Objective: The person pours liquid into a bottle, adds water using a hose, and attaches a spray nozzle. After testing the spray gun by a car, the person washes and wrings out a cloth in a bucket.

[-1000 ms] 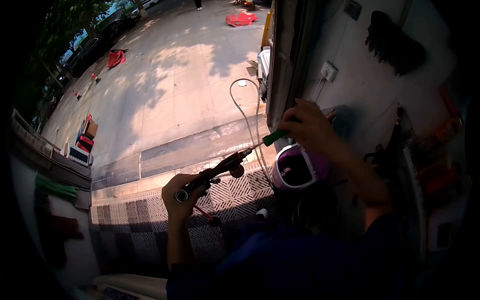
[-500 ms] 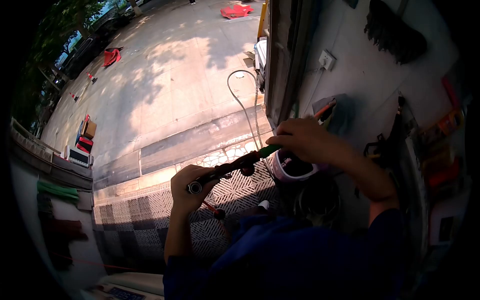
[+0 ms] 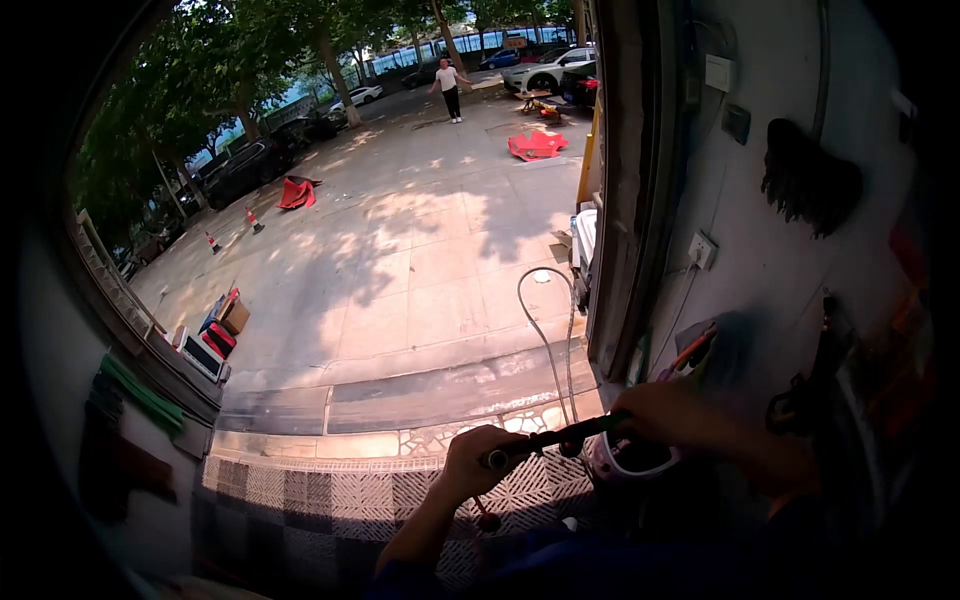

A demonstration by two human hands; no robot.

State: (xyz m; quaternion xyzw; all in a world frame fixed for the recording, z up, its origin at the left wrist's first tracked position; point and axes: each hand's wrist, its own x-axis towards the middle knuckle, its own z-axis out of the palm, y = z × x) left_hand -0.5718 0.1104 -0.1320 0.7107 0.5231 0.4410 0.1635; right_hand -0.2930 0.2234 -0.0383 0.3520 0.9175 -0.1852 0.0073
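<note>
A long dark bar-shaped tool [image 3: 548, 440] spans the gap between my two hands, held nearly level; its exact kind is hard to make out. My left hand [image 3: 478, 462] is closed around the end with a round metal tip. A thin red rod with a dark knob [image 3: 488, 522] hangs below that hand. At the other end my right hand [image 3: 668, 412] is closed around the tool, mostly in shadow. Just below the right hand stands a pale bucket [image 3: 640, 468] with dark contents.
A grey hose [image 3: 530, 315] loops over the threshold. Patterned floor tiles [image 3: 330, 495] lie below my hands. Outside are a person [image 3: 449, 92], red sheets [image 3: 537, 146], traffic cones [image 3: 254, 220], boxes [image 3: 235, 316] and parked cars. A brush [image 3: 812, 180] hangs on the right wall.
The view has tilted up, showing more of the yard, with a person and cars. My hands and the tool now sit lower and further right in view, still gripped at both ends.
</note>
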